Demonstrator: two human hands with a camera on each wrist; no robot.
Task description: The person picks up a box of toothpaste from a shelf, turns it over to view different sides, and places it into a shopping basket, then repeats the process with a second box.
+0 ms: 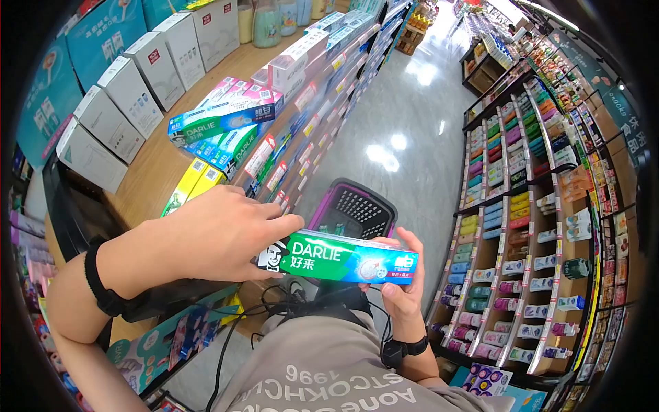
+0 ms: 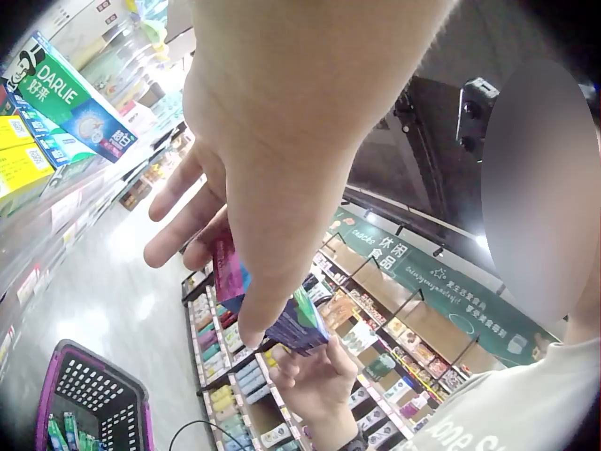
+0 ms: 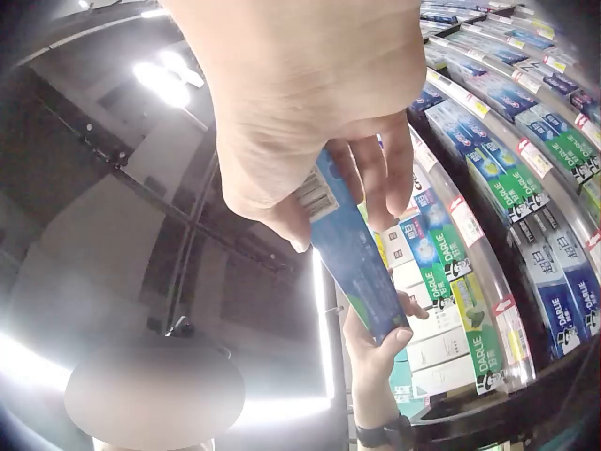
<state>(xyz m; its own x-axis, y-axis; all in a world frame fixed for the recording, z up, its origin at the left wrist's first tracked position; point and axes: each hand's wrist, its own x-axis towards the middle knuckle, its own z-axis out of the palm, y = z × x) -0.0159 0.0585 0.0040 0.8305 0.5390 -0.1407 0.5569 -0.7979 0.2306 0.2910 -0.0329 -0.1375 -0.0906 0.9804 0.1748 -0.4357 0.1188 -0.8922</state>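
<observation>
A green and blue DARLIE box is held level before the person's torso, its printed front up. The left hand grips its left end and covers part of the printed face. At the other end the right hand pinches the box between thumb and fingers. The left wrist view has the left hand large over the box, with the right hand beyond. From the right wrist, the blue side of the box with a barcode runs from the right hand to the left hand.
More DARLIE boxes lie stacked on a wooden shelf top, near yellow boxes and white cartons. A purple-rimmed black basket with small items stands on the floor. Stocked shelves line the right side.
</observation>
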